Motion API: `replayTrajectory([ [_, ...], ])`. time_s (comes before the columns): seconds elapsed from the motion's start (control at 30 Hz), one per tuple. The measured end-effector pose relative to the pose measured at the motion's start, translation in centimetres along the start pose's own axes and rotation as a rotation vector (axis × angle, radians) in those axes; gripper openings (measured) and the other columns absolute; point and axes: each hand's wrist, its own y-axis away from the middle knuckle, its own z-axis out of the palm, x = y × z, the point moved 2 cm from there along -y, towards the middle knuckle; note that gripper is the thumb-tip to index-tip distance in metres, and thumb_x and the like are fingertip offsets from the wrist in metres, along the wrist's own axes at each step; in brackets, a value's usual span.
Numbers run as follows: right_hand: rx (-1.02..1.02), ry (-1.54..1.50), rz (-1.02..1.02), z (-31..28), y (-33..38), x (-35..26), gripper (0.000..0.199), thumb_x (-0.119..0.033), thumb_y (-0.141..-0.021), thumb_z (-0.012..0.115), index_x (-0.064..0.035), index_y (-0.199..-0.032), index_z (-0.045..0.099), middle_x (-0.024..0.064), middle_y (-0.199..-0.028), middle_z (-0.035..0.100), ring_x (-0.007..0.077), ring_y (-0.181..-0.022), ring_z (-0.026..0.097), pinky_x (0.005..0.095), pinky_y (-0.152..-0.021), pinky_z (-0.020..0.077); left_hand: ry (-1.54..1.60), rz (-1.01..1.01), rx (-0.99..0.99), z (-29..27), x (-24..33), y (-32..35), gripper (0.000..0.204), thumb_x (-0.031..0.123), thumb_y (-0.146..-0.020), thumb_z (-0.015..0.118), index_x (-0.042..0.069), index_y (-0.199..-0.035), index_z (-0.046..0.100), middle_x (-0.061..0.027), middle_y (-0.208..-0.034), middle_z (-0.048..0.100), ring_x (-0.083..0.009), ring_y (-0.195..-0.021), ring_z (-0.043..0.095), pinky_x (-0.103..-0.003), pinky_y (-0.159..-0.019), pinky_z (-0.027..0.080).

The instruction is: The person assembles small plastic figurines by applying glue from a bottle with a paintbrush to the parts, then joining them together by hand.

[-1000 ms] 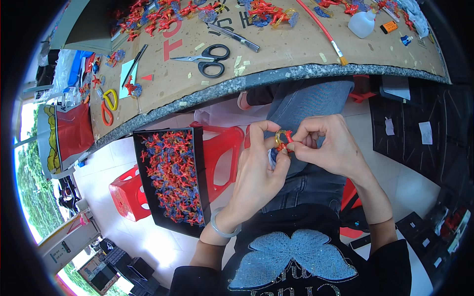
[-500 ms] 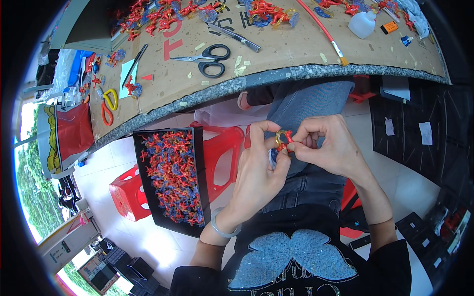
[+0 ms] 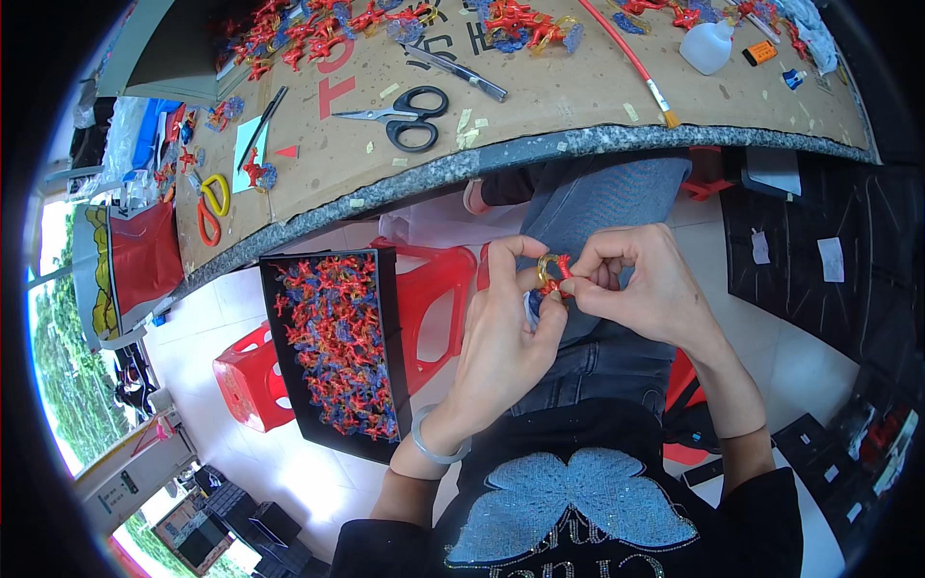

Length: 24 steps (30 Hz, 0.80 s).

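Note:
Above my lap, both hands pinch one small plastic figurine (image 3: 550,274) with red, clear yellow and blue parts. My left hand (image 3: 511,323) grips its left side between thumb and fingers, a pale bracelet on that wrist. From the right, my right hand (image 3: 636,284) pinches the red part with thumb and forefinger. The fingertips hide much of the piece. To the left, a black tray (image 3: 389,332) rests on a red stool (image 3: 434,299), full of similar red and blue figurines (image 3: 337,347).
The cardboard-covered table (image 3: 540,106) ahead has a stone edge. On it lie black-handled scissors (image 3: 414,118), orange-and-yellow-handled scissors (image 3: 208,207), a knife (image 3: 455,73), a red brush (image 3: 631,58), a white bottle (image 3: 707,48) and more figurines (image 3: 520,24). Black trays (image 3: 790,260) stand at right.

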Motion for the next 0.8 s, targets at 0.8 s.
replayTrajectory([
  [0.8, 0.078, -0.084, 0.057, -0.7, 0.0, -1.0, 0.013, -0.005, -0.086, 0.067, 0.0042, -0.093, 0.071, 0.0032, -0.078, 0.068, 0.0026, -0.067, 0.056, 0.0189, -0.059, 0.0446, 0.504, -0.096, -0.041, -0.3, -1.0, -0.6, 0.051, 0.001, -0.088, 0.058, 0.002, -0.131, 0.030, -0.0131, -0.097, 0.065, -0.0103, -0.086, 0.059, -0.024, -0.073, 0.048],
])
